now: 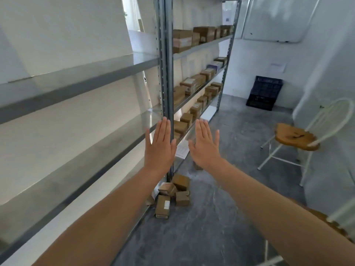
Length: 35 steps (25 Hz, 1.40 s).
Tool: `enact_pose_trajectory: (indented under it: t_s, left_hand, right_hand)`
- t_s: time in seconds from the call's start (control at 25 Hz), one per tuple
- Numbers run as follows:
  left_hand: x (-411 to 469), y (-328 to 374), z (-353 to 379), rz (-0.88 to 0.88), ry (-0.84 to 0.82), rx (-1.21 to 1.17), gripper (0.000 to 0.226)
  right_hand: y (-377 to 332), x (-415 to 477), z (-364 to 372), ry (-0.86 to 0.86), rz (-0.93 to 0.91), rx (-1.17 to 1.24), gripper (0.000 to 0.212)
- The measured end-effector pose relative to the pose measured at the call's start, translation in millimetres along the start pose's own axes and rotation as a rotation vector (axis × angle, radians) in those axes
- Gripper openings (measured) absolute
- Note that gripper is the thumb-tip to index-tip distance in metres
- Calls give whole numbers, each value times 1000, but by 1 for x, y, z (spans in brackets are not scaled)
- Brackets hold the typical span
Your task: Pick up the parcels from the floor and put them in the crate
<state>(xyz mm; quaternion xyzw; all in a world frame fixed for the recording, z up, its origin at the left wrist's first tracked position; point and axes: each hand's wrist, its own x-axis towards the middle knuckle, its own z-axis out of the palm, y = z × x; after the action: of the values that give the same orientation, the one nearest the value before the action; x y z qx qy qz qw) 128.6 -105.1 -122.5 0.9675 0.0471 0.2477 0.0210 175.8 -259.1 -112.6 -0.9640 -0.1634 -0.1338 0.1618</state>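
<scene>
Several brown cardboard parcels [173,194] lie in a small heap on the grey floor beside the foot of a metal shelf post. A dark blue plastic crate [265,93] leans against the white wall at the far end of the room. My left hand [160,145] and my right hand [205,145] are stretched out in front of me at about waist height, palms away, fingers straight and together. Both hold nothing and hover well above the parcels.
A grey metal shelving unit [165,73] runs along the left; its far bays carry many brown boxes [182,40]. A white metal chair [299,139] with a wooden seat stands at the right. A paper sheet [182,150] hangs from a shelf edge.
</scene>
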Motion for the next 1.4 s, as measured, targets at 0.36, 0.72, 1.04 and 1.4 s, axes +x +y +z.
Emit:
enact_pose_trajectory:
  t_s: [0.36, 0.72, 1.04, 1.4]
  left_hand:
    - [49, -50, 66, 56, -132, -29, 62]
    - [86, -48, 120, 103, -172, -135, 61]
    - [138, 2, 159, 6, -179, -116, 62]
    - [170, 79, 204, -112, -227, -60, 62]
  right_hand:
    - [-8, 45, 60, -138, 77, -41, 69]
    - [29, 80, 76, -260, 238, -22, 70]
    - [91, 133, 85, -308, 162, 38, 70]
    - [199, 200, 82, -389, 79, 45, 69]
